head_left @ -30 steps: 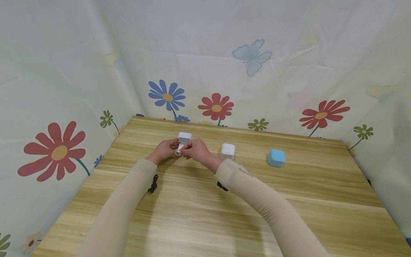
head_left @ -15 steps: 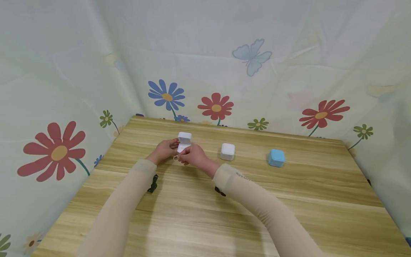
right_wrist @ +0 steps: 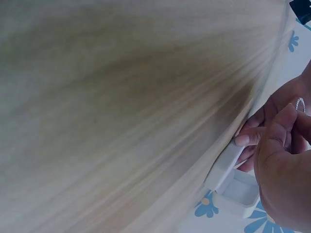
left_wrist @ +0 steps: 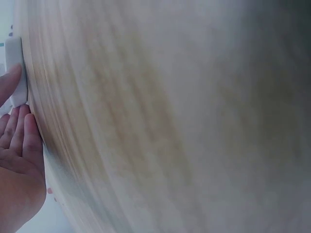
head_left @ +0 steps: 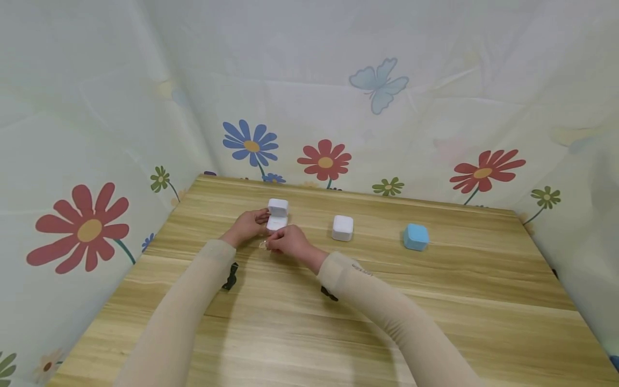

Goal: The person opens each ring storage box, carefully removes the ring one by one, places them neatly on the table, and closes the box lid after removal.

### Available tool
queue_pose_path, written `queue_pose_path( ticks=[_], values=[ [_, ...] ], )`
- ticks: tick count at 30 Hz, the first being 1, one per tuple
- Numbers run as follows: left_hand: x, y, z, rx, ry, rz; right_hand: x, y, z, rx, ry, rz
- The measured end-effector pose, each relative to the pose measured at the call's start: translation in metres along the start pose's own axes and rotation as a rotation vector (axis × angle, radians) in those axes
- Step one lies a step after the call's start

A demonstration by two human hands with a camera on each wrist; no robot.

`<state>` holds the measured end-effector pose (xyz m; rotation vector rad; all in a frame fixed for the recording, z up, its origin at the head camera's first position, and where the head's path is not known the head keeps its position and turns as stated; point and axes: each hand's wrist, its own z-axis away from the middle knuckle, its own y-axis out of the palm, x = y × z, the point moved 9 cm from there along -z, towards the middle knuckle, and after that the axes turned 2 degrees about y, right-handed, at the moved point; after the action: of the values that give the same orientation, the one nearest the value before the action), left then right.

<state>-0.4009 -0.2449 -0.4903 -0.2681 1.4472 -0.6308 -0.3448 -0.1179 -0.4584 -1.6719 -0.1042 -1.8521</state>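
A small white ring box [head_left: 278, 207] stands on the table with its lid raised, and my left hand [head_left: 247, 226] grips its left side. In the left wrist view, that hand's thumb lies across the front of the white box [left_wrist: 14, 51], with the fingers near its other side. Just in front of the box, my right hand [head_left: 291, 242] pinches a thin silvery ring [head_left: 263, 245] between thumb and index finger. The right wrist view shows the ring [right_wrist: 300, 103] sticking up past the fingertips, its band partly hidden by them.
To the right of my hands stands a closed white box [head_left: 343, 228]. Farther right is a closed light-blue box [head_left: 417, 237]. The wood-grain table [head_left: 309, 322] ends at the back against a flower-printed curtain [head_left: 309, 80].
My right hand has drawn the ring out from the open box, towards me and slightly left. The left hand and the box have stayed in place.
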Motion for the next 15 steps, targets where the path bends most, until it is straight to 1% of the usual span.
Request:
queue_pose_path(
  ticks=[2,3,8,15],
  values=[
    [0.0,0.0,0.0,-0.001,0.003,-0.007,-0.003,0.002,0.0,0.015,0.009,-0.024],
    [-0.001,0.0,0.0,-0.002,0.005,-0.009,-0.004,0.003,-0.001,0.023,-0.002,-0.031],
    [-0.001,-0.001,-0.001,-0.003,0.008,-0.007,-0.006,0.007,-0.002,0.036,-0.002,-0.032],
    [-0.001,0.0,0.0,0.002,0.027,-0.011,-0.012,0.013,-0.004,0.026,0.029,-0.023]
  ],
)
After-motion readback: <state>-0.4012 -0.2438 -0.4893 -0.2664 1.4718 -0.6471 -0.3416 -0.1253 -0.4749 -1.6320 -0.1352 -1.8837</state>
